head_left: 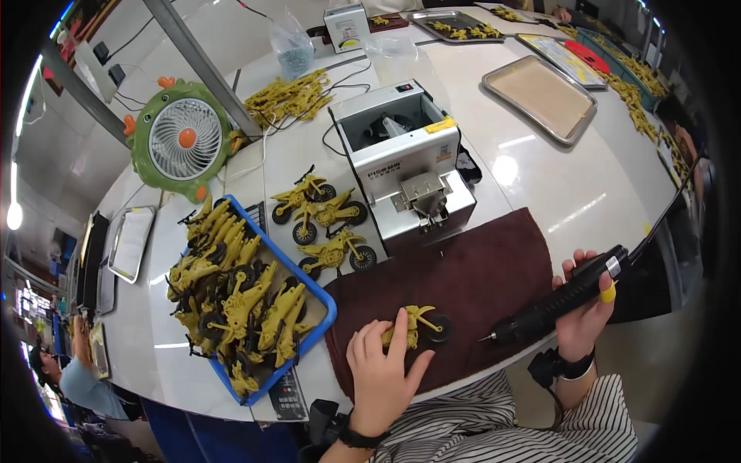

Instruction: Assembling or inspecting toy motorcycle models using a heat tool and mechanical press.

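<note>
My left hand [380, 370] presses a yellow toy motorcycle [421, 324] flat on a dark brown cloth mat [478, 278]. My right hand [584, 309] grips a black electric screwdriver [557, 299], its tip pointing left toward the toy, a short gap away. Three finished yellow motorcycles [328, 220] stand on the white table just beyond the mat. A blue tray [324, 297] to the left holds several more yellow motorcycles [231, 293].
A grey screw feeder box [405, 166] sits behind the mat. A green fan [181, 139] stands at the back left, with metal trays [540, 96] and yellow parts beyond. A remote-like keypad [287, 393] lies by the table edge. Another person [73, 378] sits at far left.
</note>
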A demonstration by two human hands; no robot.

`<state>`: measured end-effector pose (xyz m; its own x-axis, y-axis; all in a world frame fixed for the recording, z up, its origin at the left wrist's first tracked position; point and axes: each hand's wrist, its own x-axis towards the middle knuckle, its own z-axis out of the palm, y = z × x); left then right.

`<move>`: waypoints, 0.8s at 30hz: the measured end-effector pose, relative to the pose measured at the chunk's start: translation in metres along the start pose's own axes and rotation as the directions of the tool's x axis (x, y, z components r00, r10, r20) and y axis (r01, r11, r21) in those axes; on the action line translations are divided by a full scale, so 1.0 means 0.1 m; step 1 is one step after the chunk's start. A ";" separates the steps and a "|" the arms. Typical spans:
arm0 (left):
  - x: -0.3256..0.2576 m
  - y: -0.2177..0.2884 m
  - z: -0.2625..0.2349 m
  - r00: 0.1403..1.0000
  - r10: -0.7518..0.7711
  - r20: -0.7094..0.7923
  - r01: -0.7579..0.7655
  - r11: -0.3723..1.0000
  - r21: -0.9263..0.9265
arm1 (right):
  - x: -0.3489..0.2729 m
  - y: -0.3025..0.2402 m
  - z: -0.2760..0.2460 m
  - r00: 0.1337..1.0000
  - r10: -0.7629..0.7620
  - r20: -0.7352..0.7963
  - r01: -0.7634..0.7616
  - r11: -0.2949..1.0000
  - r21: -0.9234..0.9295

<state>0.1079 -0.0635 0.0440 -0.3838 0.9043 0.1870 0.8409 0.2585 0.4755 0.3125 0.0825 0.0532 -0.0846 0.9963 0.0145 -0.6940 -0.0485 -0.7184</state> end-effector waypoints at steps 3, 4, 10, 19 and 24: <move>-0.06 -0.11 -0.06 0.998 0.051 0.022 -0.051 0.998 -0.037 | -0.02 -0.04 0.22 1.000 -0.022 -0.017 0.022 0.999 -0.030; -0.10 -0.15 -0.04 0.999 0.033 -0.020 -0.034 0.997 -0.066 | 0.00 -0.06 0.25 0.987 0.010 0.159 -0.002 0.999 -0.047; -0.11 -0.23 -0.09 0.998 -0.043 -0.044 0.029 0.961 -0.276 | 0.06 -0.02 0.71 0.847 0.133 0.516 -0.048 0.983 -0.175; -0.11 -0.31 -0.10 0.999 0.016 -0.052 -0.027 0.975 -0.222 | 0.21 0.13 0.92 0.414 0.321 0.852 -0.180 0.946 -0.269; -0.12 -0.29 -0.07 0.996 0.035 -0.087 -0.052 0.977 -0.209 | 0.30 0.15 1.04 0.199 0.384 0.902 -0.300 0.900 -0.317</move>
<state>0.0852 -0.0842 0.0340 -0.3860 0.8797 0.2776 0.7616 0.1341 0.6341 0.2254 0.1046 0.1155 -0.9281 0.1160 0.3539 -0.3722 -0.3203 -0.8711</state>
